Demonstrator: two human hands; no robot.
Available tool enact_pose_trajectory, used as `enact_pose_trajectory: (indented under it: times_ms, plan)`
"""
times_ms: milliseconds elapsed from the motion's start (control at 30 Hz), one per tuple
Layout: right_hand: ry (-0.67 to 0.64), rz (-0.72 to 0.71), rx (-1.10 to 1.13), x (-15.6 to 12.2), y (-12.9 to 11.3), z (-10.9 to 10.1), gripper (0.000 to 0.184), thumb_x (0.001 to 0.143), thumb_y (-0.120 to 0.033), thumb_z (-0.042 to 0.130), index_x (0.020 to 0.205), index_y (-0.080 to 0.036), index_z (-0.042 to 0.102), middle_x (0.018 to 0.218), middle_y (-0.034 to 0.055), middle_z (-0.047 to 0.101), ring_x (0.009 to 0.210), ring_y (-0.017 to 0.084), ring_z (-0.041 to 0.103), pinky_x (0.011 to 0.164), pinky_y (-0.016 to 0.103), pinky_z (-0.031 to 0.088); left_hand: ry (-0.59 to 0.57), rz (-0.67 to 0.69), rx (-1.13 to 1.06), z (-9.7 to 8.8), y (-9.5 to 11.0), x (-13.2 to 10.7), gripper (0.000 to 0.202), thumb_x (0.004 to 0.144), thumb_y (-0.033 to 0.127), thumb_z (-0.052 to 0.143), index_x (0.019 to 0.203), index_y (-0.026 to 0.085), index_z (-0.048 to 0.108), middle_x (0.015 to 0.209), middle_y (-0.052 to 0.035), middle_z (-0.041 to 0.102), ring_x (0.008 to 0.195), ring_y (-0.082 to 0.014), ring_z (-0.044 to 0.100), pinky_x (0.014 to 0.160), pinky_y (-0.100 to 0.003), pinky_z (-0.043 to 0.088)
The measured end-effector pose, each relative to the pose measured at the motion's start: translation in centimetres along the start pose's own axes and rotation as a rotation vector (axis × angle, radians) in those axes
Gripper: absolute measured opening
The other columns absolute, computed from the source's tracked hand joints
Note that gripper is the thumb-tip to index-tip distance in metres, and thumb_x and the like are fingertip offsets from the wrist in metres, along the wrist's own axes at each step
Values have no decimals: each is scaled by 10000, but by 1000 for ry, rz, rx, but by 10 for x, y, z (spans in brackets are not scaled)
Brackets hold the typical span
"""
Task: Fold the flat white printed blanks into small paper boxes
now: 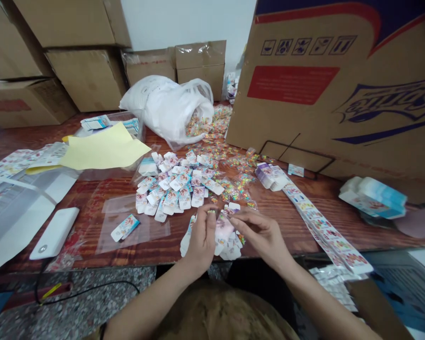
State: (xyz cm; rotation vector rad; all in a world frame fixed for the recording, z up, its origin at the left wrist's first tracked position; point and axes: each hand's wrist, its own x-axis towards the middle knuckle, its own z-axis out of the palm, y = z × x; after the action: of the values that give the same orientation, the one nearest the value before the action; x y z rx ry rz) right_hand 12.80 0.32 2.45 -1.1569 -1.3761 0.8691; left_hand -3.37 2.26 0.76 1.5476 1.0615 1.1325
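Note:
My left hand [202, 238] is closed at the near edge of the table, thumb and fingers pinched together around something too small to make out. Close to it on the right, my right hand [260, 231] also has its fingers pressed together, and what they hold is hidden. A pale pink piece [224, 228] shows between the two hands; I cannot tell which hand touches it. Under and around them lie several small white cartons [230, 250]. Just beyond is a heap of small printed cartons [179, 184], beside scattered clear packets of coloured bits [235, 186].
A white sack [159, 106] spills packets at the back. A large cardboard box [290, 113] stands at the right, near a printed strip [322, 224] and stacked cartons [373, 196]. Leftward are a yellow sheet [102, 148], a single carton [125, 227] and a white power bank [55, 233].

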Motion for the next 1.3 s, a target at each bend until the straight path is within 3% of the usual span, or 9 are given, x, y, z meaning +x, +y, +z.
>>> enact_pose_trajectory:
  times_ms: [67,167,300,500,733,967,1167,1300]
  plan:
    - [10,124,98,0,1,2,144,746,-371,774,774,-230,768,763,33,730,708,164,655,652,279,530,38,21,-37,1,-1,-1,205,995,352,405,1019,212,553,903,-18,614,818,-129,564,743,-238,435]
    - [16,310,249,2,6,4,218,663,-392,829,792,-226,772,756,29,739,668,154,650,638,279,532,-10,53,-50,1,-5,-2,179,976,338,458,978,205,577,840,-4,618,745,-114,559,678,-217,428]
    - [36,390,348,2,14,5,224,625,-380,850,761,-222,770,753,23,739,668,140,639,657,273,520,-18,81,-3,1,-10,-4,174,966,320,476,977,195,596,786,7,613,670,-99,537,628,-205,415]
    - [27,356,356,0,19,1,204,658,-391,832,765,-229,767,744,12,728,651,131,623,651,264,504,-30,67,9,1,-10,-3,158,963,314,482,969,196,587,791,8,620,692,-102,552,650,-208,422]
    - [-78,155,144,-6,21,-1,245,798,-467,714,810,-226,753,761,30,717,697,163,631,653,286,519,-37,50,12,-3,-12,-1,152,966,309,472,975,204,581,842,-4,648,763,-120,596,689,-222,440]
    - [-36,186,148,-8,28,1,269,805,-449,712,950,-226,756,875,50,752,773,186,673,713,312,545,-44,24,-15,-3,-12,2,146,963,308,468,1000,203,562,897,-17,673,828,-132,630,746,-239,457]
    - [-160,58,7,-13,28,0,225,879,-409,635,860,-213,745,814,48,716,771,182,652,744,311,530,-71,17,4,-2,-14,-6,151,960,303,456,1013,199,552,893,-23,669,823,-143,629,741,-253,455]
    - [-173,70,-20,-14,38,1,312,904,-471,578,1022,-225,729,905,58,732,846,202,671,777,320,531,-48,-12,45,-6,-16,-1,160,959,310,452,1010,198,555,858,-18,656,784,-144,621,711,-251,455]
